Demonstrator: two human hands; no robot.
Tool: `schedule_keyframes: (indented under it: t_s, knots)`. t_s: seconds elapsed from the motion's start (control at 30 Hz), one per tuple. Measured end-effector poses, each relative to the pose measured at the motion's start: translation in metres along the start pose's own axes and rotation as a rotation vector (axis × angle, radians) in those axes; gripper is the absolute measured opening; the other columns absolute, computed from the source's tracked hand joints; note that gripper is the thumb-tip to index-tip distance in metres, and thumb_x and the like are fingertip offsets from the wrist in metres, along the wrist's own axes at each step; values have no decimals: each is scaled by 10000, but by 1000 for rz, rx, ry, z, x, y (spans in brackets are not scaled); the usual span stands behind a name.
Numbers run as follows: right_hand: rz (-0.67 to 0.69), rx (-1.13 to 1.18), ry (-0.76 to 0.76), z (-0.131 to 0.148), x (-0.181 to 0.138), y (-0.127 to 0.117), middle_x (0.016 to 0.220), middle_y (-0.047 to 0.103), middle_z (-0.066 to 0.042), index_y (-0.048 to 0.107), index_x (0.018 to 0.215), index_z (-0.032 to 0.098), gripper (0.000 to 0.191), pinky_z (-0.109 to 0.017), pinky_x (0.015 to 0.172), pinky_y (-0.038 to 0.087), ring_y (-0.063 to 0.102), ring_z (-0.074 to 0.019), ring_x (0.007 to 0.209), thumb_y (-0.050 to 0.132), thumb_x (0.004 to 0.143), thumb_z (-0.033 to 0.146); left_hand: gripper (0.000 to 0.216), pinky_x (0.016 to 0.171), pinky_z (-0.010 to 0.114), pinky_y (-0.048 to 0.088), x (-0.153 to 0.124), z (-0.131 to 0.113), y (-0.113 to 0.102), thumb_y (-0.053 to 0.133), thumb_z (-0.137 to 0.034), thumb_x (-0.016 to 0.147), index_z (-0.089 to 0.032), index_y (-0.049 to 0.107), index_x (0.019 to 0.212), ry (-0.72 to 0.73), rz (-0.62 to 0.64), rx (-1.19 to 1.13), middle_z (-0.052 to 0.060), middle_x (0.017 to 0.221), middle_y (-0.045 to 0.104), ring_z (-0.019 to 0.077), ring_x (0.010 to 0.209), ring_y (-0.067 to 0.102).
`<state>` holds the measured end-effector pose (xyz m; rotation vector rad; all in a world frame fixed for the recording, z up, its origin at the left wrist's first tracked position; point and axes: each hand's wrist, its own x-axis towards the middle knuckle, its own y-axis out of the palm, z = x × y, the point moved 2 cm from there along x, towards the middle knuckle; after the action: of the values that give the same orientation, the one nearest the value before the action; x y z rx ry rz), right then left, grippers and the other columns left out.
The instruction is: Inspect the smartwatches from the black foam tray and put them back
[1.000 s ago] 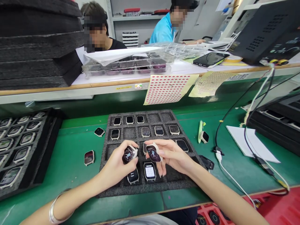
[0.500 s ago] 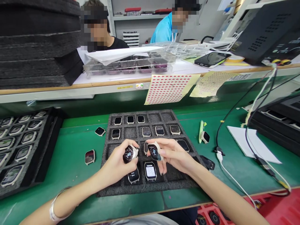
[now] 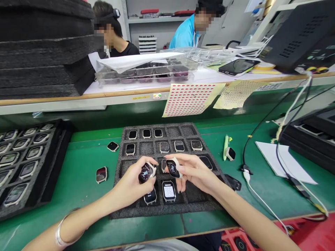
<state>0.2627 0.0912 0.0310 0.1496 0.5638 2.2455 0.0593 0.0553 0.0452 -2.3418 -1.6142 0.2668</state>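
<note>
Head view — each hand (image 3: 131, 186) (image 3: 195, 172) holds one watch (image 3: 145, 172) (image 3: 173, 168) over the tray (image 3: 209, 202).

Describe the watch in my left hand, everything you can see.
The smartwatch body is strapless: a pale cream case around a dark rounded-square screen, lit with a colourful face. Tilted, screen toward the camera, it is pinched by the left hand above the dark foam tray, close to the watch in the right hand.
</note>
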Motion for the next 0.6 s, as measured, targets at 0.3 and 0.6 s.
schedule_keyframes:
  t_s: [0.3,0.6]
  knots:
    - [3,17,-15,2,-2,1,957,682,-115,588,1198,158,372,-230,432,563,687,-174,524,646,833,204,290,657,206,372,-3,0,-3,508,-126,815,-230,476,1084,45,-58,-10,-33,829,507,119,710,456]
    - [28,7,42,2,-1,1,1022,664,-145,514,1249,153,398,-239,443,562,693,-182,576,600,870,235,277,667,235,394,6,13,0,549,-212,837,-227,455,1097,-60,-57,-34,-15,892,508,126,738,465]
